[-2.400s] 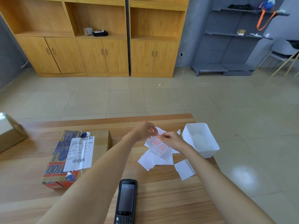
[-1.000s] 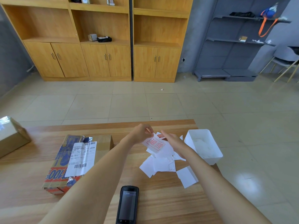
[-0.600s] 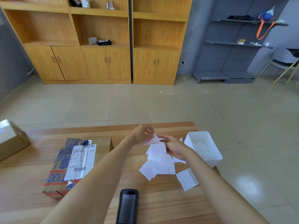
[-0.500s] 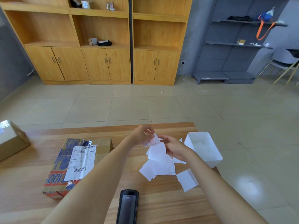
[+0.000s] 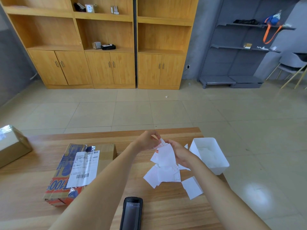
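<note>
Pinching with thumb and fingertip, the left grip (image 5: 146, 141) holds the top corner of a small label (image 5: 158, 144) with red print, above the far middle of the worktop (image 5: 33, 188). Just beside it the right grip (image 5: 180, 153) is closed on a white sheet (image 5: 166, 157), with the fingers behind it and the thumb near its top edge. The sheet hangs down in front of the palm, a little tilted, and its lower edge is over a pile of paper pieces (image 5: 161, 175). The label and the white sheet meet at their upper edges between the two hands; whether they are stuck together there, I cannot tell. The paper pieces lie loose on the worktop and overlap each other, some with thin red lines. One separate white piece (image 5: 191, 188) lies near the pile, toward the right front. A white plastic bin (image 5: 203, 138) stands at the right edge of the worktop, just beside the right wrist, with white scraps inside. To the left of the arms lies a cardboard parcel (image 5: 106, 151) with blue and red printed tape, and a shipping slip (image 5: 84, 166) with barcodes is on its top. A black handheld scanner (image 5: 132, 213) lies at the near edge between the two forearms, screen up. A second box (image 5: 11, 146) with shiny tape sits at the far left edge.
</note>
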The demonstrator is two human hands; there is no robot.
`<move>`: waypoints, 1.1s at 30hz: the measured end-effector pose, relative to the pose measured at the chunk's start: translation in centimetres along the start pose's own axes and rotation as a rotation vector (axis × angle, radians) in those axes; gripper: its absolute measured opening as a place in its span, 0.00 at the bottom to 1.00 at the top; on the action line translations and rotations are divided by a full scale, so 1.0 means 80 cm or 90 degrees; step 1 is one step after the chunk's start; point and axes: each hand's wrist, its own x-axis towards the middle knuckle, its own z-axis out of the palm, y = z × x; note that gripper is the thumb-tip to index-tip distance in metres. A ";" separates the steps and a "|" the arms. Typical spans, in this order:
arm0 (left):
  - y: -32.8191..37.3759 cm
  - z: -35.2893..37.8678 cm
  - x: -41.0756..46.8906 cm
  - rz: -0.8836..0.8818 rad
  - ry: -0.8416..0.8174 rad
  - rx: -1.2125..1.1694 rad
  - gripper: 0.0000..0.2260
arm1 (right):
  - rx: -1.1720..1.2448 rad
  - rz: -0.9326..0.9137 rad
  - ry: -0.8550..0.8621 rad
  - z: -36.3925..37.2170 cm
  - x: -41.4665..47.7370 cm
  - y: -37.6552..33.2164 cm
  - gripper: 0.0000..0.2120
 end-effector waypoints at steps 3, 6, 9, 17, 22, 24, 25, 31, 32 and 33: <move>0.002 0.000 0.000 0.015 0.005 -0.001 0.03 | 0.028 0.000 0.003 0.004 0.001 -0.001 0.14; -0.002 0.001 0.001 0.022 0.012 0.014 0.02 | 0.038 0.005 0.011 0.005 0.005 -0.001 0.12; -0.004 0.000 0.002 0.023 0.017 0.006 0.03 | 0.018 0.007 0.033 0.007 0.004 -0.004 0.08; -0.007 -0.004 0.004 0.057 0.019 0.066 0.02 | 0.016 0.019 0.042 0.002 0.006 -0.003 0.08; -0.013 -0.002 0.008 0.091 0.016 0.073 0.03 | 0.040 0.031 0.071 0.007 0.007 -0.004 0.10; -0.013 -0.001 0.008 0.092 0.016 0.062 0.03 | 0.030 0.038 0.084 0.007 0.008 -0.002 0.12; -0.012 -0.001 0.008 0.092 0.013 0.060 0.03 | 0.027 0.041 0.085 0.008 0.008 -0.002 0.12; -0.010 -0.002 0.005 0.087 0.007 0.056 0.04 | 0.001 0.078 0.122 0.006 0.007 -0.003 0.06; -0.011 -0.003 0.005 0.088 0.005 0.052 0.04 | 0.000 0.079 0.129 0.005 0.006 -0.003 0.07; -0.012 -0.003 0.005 0.089 0.003 0.048 0.04 | 0.001 0.078 0.137 0.004 0.005 -0.002 0.09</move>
